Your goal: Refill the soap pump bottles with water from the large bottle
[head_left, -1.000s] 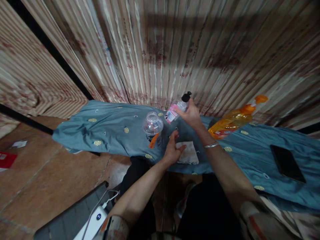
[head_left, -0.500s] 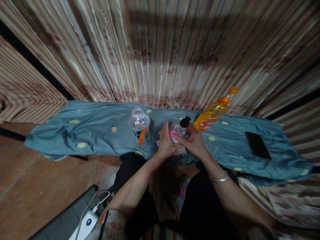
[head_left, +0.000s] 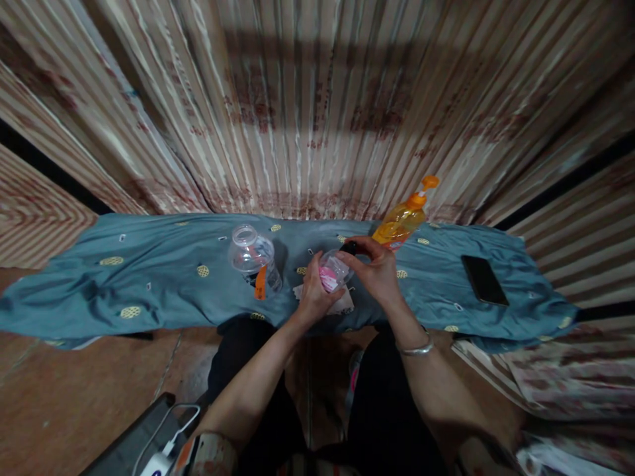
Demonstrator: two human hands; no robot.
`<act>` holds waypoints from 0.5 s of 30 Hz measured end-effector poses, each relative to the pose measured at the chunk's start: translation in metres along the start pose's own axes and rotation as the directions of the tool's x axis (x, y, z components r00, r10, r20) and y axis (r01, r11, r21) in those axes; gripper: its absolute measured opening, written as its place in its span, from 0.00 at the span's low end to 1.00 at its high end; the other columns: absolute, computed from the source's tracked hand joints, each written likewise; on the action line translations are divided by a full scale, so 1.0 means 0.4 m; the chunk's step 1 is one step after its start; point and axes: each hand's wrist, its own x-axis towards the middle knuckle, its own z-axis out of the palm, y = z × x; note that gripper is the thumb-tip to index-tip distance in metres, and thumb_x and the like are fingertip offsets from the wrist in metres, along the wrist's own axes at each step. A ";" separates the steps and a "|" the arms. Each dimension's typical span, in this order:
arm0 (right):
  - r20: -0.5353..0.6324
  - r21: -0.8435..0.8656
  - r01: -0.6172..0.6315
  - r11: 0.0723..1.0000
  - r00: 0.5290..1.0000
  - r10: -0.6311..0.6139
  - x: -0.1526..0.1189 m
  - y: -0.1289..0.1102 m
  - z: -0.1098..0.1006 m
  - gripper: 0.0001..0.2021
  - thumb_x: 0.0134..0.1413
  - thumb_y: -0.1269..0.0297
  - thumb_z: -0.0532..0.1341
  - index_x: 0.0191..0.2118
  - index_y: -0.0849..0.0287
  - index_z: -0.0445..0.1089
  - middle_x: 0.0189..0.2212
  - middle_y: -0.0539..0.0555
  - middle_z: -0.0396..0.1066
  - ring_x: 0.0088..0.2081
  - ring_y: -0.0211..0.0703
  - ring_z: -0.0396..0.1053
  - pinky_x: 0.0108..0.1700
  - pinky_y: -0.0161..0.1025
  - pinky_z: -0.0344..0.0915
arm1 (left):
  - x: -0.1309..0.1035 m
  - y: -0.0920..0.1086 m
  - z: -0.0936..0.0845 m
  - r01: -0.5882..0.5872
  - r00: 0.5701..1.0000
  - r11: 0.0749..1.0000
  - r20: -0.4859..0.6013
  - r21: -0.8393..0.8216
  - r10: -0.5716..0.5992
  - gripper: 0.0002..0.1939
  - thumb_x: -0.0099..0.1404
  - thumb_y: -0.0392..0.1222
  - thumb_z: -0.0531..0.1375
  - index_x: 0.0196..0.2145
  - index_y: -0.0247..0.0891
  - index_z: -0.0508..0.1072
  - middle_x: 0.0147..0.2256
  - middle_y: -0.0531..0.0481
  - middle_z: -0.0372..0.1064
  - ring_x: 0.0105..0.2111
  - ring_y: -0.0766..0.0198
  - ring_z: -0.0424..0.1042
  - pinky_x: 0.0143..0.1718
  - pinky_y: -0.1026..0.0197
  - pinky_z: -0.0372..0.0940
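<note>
My left hand [head_left: 315,289] is wrapped round a small clear bottle [head_left: 335,270] with a pink label, held low over the cloth-covered surface. The fingers of my right hand [head_left: 380,268] are closed on the bottle's black pump top [head_left: 349,247]. A pale cloth or paper piece [head_left: 343,303] lies under the hands, partly hidden by them. To the left stands an open clear plastic bottle [head_left: 251,254] with an orange tag. Just beyond my right hand is an orange pump bottle [head_left: 401,222] of yellow-orange liquid.
A black phone [head_left: 484,280] lies on the blue-green cloth [head_left: 169,271] to the right. Behind the surface hangs a striped curtain [head_left: 307,112]. At the lower left, a white device [head_left: 157,464] with a cable rests on a dark surface.
My right hand has shifted its fingers higher over the black top, which is now more covered. The whole view has turned, so the things on the cloth appear further left.
</note>
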 end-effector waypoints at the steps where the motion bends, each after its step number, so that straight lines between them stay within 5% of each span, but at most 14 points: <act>1: -0.013 0.005 -0.015 1.000 1.000 0.015 0.002 0.002 0.007 0.15 0.45 0.51 0.71 0.37 0.53 0.75 0.33 0.52 0.78 0.36 0.49 0.75 0.43 0.48 0.72 | 0.000 -0.001 0.001 -0.001 1.000 1.000 -0.003 0.002 0.001 0.52 0.45 0.37 0.72 0.64 0.41 0.51 0.62 0.37 0.59 0.62 0.45 0.61 0.64 0.42 0.56; 15: 0.102 0.085 -0.035 0.996 0.994 0.026 0.028 0.021 0.012 0.10 0.52 0.55 0.66 0.37 0.54 0.75 0.34 0.52 0.78 0.37 0.49 0.76 0.43 0.47 0.71 | 0.017 -0.008 0.007 0.010 1.000 1.000 -0.022 0.021 -0.009 0.50 0.45 0.36 0.71 0.62 0.38 0.53 0.58 0.37 0.63 0.58 0.46 0.66 0.62 0.44 0.61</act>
